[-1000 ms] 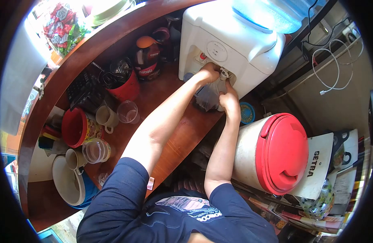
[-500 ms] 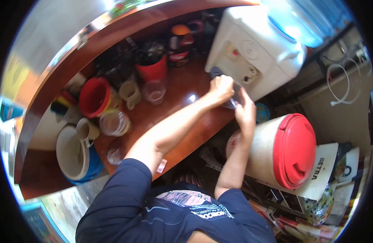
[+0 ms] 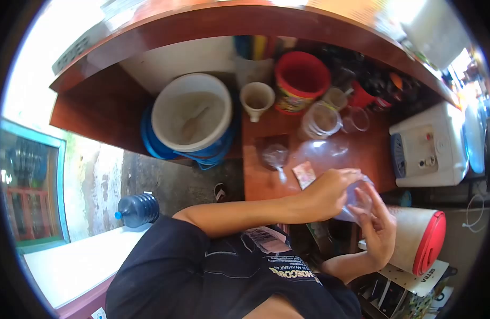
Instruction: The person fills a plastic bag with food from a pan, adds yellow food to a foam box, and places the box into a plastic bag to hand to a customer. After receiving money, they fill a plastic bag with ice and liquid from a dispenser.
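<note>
Between my hands is a clear, faintly purple plastic bag (image 3: 352,198), held over the front right edge of the brown table (image 3: 255,183). My left hand (image 3: 333,192) is closed on its upper left side, with the fingertips partly hidden. On the other side, the fingers of my right hand (image 3: 379,226) curve around the bag, palm turned inward. Just left of my left hand, a reddish banknote-like paper (image 3: 304,174) lies on the table. Farther left sits a small knotted plastic bag (image 3: 275,155) with dark contents.
Stacked clear tubs (image 3: 320,121), a red bucket (image 3: 302,77) and a beige mug (image 3: 256,98) stand at the back. A white basin (image 3: 162,114) is at left. The water dispenser (image 3: 434,149) stands right, above a red-lidded container (image 3: 430,242).
Both hands have come back from the water dispenser toward my body with the bag. My view has turned left, bringing in the white basin and a blue water jug.
</note>
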A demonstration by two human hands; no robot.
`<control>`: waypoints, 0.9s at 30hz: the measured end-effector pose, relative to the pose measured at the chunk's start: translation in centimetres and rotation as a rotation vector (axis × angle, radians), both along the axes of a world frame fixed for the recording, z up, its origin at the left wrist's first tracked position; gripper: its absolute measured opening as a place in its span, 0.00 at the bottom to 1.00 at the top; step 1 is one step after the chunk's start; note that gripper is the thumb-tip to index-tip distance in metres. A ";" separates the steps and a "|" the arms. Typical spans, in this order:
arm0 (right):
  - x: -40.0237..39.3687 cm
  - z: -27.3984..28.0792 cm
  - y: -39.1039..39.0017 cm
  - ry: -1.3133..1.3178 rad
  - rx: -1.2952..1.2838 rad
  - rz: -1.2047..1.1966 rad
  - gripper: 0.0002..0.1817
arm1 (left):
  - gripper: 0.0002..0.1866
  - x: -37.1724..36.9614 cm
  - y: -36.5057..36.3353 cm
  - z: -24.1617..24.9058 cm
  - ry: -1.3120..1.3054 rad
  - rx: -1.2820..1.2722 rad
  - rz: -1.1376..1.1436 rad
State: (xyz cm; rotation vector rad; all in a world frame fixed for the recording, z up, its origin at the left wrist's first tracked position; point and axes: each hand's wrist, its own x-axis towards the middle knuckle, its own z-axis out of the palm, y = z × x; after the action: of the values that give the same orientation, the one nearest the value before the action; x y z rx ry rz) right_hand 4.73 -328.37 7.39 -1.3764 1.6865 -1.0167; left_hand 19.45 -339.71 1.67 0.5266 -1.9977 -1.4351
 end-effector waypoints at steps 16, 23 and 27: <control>35.1 -33.3 -38.0 0.958 -0.266 0.898 0.16 | 0.28 40.1 0.0 -7.3 -0.213 0.201 0.723; 31.9 -27.6 -36.7 0.847 0.012 0.883 0.09 | 0.29 43.5 0.3 -10.6 -0.067 0.511 0.933; 29.9 -20.2 -35.7 1.201 0.168 0.963 0.12 | 0.31 44.8 -0.2 -11.7 -0.111 0.545 0.959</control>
State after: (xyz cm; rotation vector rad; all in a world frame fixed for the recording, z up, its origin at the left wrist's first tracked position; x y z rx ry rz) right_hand 34.60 -364.07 -12.76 -2.4992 1.3517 0.6281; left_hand 64.24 -339.94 -9.99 1.5601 -1.0730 -1.2700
